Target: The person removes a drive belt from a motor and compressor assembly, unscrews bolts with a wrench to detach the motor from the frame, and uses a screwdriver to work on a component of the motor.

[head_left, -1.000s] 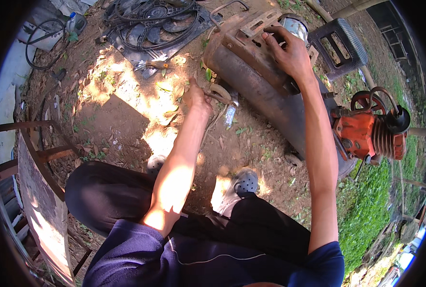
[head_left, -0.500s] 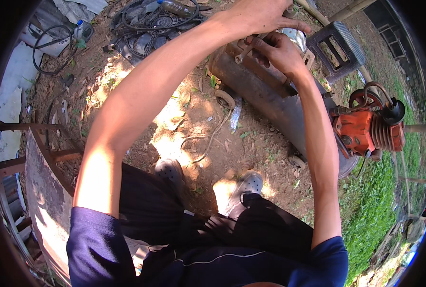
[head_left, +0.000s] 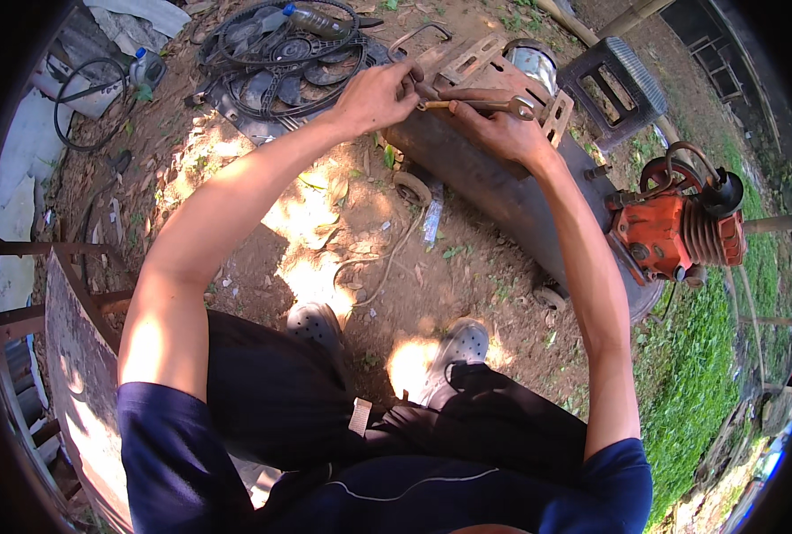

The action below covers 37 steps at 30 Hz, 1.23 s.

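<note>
My right hand [head_left: 503,133] is closed round a wrench [head_left: 522,108], its open jaw sticking out past the fingers on the right. Beside it, my left hand [head_left: 378,98] has its fingertips pinched together near the wrench's other end; whatever lies between them is too small to make out. Both hands are over a rusty slotted metal bracket [head_left: 476,60] on top of a long dark air compressor tank [head_left: 467,173]. A red compressor pump [head_left: 676,236] with cooling fins is at the tank's right end.
Black belts and a fan-like part [head_left: 294,53] lie in a heap at the far left. A dark stool-like frame [head_left: 617,93] stands behind the tank, near a shiny cylinder [head_left: 531,62]. A thin cord [head_left: 387,271] lies on the dirt. A worn board [head_left: 76,374] is at my left.
My left hand has drawn back leftward and down from above the bracket. The right hand has shifted slightly down, and the wrench in it now points its open jaw to the right.
</note>
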Motion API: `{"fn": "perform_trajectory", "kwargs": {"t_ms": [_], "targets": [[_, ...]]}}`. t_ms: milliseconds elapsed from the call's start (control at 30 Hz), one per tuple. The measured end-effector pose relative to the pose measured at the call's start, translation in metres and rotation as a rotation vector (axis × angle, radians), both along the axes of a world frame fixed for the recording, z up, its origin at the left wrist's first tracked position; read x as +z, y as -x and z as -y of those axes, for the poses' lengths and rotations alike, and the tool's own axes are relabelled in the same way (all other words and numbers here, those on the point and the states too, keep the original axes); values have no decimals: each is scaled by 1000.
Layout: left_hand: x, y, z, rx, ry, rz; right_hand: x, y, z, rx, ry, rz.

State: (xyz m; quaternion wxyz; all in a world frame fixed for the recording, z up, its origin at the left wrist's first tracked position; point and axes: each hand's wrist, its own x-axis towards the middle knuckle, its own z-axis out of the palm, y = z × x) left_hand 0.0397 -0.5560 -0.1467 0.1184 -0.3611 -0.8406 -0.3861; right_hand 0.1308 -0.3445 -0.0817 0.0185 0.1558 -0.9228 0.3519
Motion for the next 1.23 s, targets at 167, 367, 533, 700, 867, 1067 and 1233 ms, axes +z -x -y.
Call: {"fn": "perform_trajectory", "kwargs": {"t_ms": [167, 367, 533, 700, 867, 1067, 1233], "targets": [[-12, -25, -6, -1, -32, 61, -1, -4, -4, -92, -80, -11], [-25, -23, -11, 80, -40, -77, 14, -6, -4, -165, -37, 96], [-29, -20, -9, 34, -83, -209, 27, -17, -28, -130, 137, 157], [-29, -18, -8, 28, -74, -321, 32, -35, -44, -146, 112, 73], [-29, -25, -12, 102, -109, -177, 23, -20, -34, -243, 270, -72], [-28, -29, -16, 152, -176, 27, 17, -7, -19, -384, 278, -122], [-30, -32, -20, 141, -171, 106, -10, 24, -8, -449, 570, -521]]}}
